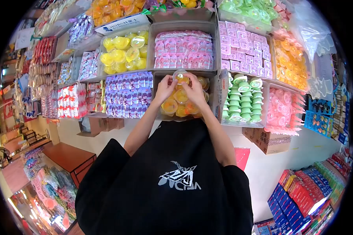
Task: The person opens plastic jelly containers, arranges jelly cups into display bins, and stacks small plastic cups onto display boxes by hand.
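A clear-topped jelly cup (181, 77) with orange-yellow filling is held up between my two hands. The fingers of my left hand (166, 89) are closed on its left side. From the other side, the fingers of my right hand (195, 90) grip it too. Below them, orange jelly cups (170, 106) lie loosely piled in a clear plastic bin (157, 78). My wrists and forearms cover part of this pile.
Purple packets (128, 94) fill the bin on the left; green stacked cups (245, 100) stand on the right. Behind are pink packets (184, 49) and yellow cups (124, 53). A cardboard box (272, 141) sits on the floor at right, a brown table (68, 154) at left.
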Motion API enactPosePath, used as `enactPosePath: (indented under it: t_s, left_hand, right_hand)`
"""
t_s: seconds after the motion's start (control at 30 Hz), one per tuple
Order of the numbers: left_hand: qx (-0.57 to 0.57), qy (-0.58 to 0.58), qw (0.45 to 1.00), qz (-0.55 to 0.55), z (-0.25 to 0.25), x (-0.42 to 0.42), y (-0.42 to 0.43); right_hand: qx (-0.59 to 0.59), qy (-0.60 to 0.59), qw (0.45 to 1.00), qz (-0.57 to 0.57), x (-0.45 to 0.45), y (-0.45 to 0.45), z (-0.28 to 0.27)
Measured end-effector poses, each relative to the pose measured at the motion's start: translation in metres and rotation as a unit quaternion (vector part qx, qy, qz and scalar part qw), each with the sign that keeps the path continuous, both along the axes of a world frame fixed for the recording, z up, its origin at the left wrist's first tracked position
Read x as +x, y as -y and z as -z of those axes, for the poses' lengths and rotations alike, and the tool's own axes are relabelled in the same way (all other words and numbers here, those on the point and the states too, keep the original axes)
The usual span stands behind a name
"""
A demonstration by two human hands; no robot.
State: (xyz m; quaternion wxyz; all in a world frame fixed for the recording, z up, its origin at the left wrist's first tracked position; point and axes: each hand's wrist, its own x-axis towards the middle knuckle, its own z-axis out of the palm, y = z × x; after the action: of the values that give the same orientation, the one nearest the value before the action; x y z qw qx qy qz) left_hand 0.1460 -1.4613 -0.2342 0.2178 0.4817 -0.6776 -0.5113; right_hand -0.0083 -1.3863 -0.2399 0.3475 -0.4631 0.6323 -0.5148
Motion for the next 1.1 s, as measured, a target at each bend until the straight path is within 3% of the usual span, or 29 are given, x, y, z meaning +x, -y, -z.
enactPosePath:
  t_s: [0.23, 0.47, 0.63, 0.83, 0.97, 1.1]
  left_hand:
    - [0.07, -0.063, 0.995, 0.013, 0.019, 0.004, 0.002]
    - [0.119, -0.113, 0.986, 0.008, 0.014, -0.003, -0.008]
    - [0.113, -0.103, 0.988, 0.031, 0.012, 0.0, -0.008]
    - [0.074, -0.073, 0.994, 0.02, 0.026, -0.001, -0.004]
    - [0.085, -0.035, 0.995, 0.025, 0.025, -0.003, 0.0]
    - [0.031, -0.037, 0.999, 0.015, 0.027, -0.004, -0.002]
  right_hand:
    - [0.041, 0.076, 0.996, 0.005, -0.002, 0.004, 0.001]
    - [0.008, 0.021, 0.999, 0.026, -0.003, 0.005, 0.005]
    - [0.033, 0.06, 0.997, 0.025, -0.004, 0.006, -0.006]
    - [0.008, 0.022, 1.0, 0.02, -0.008, 0.01, 0.002]
    - [0.053, 0.032, 0.998, 0.025, -0.011, 0.01, -0.001]
    - [0.035, 0.047, 0.997, 0.041, -0.01, 0.011, 0.017]
